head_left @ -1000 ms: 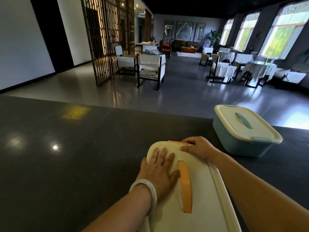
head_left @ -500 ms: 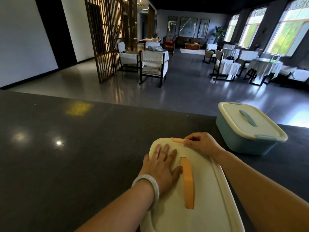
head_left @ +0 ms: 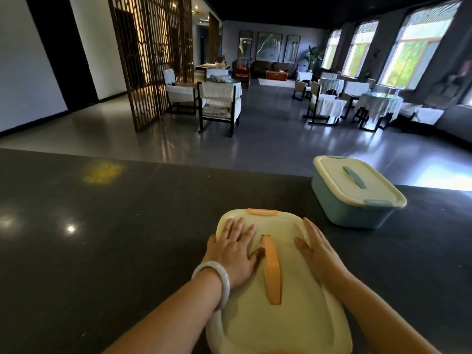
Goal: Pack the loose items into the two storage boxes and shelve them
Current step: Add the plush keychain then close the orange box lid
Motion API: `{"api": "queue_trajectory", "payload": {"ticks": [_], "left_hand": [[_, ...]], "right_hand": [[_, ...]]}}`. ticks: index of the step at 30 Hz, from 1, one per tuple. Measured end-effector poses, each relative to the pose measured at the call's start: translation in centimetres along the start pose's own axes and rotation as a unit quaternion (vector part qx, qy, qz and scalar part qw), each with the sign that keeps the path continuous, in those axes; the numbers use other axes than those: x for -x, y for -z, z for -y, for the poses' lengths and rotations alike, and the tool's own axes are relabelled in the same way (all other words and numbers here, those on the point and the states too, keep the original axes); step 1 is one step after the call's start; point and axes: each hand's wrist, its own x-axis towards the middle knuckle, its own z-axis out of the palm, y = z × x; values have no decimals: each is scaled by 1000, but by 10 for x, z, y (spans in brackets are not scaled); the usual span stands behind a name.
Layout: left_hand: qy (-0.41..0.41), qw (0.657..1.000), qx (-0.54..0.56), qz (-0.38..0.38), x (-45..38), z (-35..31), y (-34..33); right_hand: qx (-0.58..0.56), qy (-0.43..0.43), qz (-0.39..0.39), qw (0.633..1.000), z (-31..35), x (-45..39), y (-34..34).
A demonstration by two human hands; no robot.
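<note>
A cream storage box lid (head_left: 275,320) with an orange handle (head_left: 272,269) and an orange far clasp (head_left: 262,212) lies right in front of me on the dark counter. My left hand (head_left: 233,254) presses flat on the lid, left of the handle, fingers straight. Flat on the lid's right side lies my right hand (head_left: 318,251), fingers straight too. A second storage box (head_left: 355,194), blue with a cream lid and blue handle, stands closed at the counter's far right. What either box holds is hidden.
The dark polished counter (head_left: 107,238) stretches wide to the left. Its far edge drops to a grey floor with white-covered chairs (head_left: 219,103), tables (head_left: 378,104) and a wooden lattice screen (head_left: 150,54).
My right hand has left the orange far clasp and moved back to lie flat on the lid's right side. The left hand stays pressed on the lid.
</note>
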Motion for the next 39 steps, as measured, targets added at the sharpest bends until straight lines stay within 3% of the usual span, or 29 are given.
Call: {"api": "queue_trajectory", "payload": {"ticks": [2,4,7,10,12,16,19,21,24,28,32,35,39], "left_hand": [[-8,999,33,-13,5,0,4],[-1,995,88,-39,16,0,4],[55,977,199,-52,48,2,-8],[107,933,344,-4,84,3,-17],[117,929,352,10,100,3,-18],[154,933,323,-45,121,4,-14],[208,893,387,-102,129,1,-14],[230,866,428,-123,131,-4,-15],[235,848,448,-159,127,-3,-22],[205,852,455,-158,103,29,-15],[131,889,430,-82,73,66,11],[146,915,353,-129,72,60,11],[173,894,364,-195,96,28,-20]], "right_hand": [[-154,-73,-23,985,-10,23,-2],[-215,-101,-35,971,-14,35,-2],[-214,-88,-52,971,-10,43,-3],[-108,-56,-76,990,-4,46,-4],[-78,-50,-100,991,-4,48,-8],[-170,-98,-184,963,6,58,-31],[-269,-141,-256,918,28,70,-61],[-307,-152,-260,903,36,81,-79],[-274,-167,-223,920,26,94,-84],[-135,-115,-240,955,11,80,-44],[-27,-8,-143,989,15,55,-16],[-11,18,-141,990,8,50,-17],[-44,12,-208,977,-8,54,-33]]}}
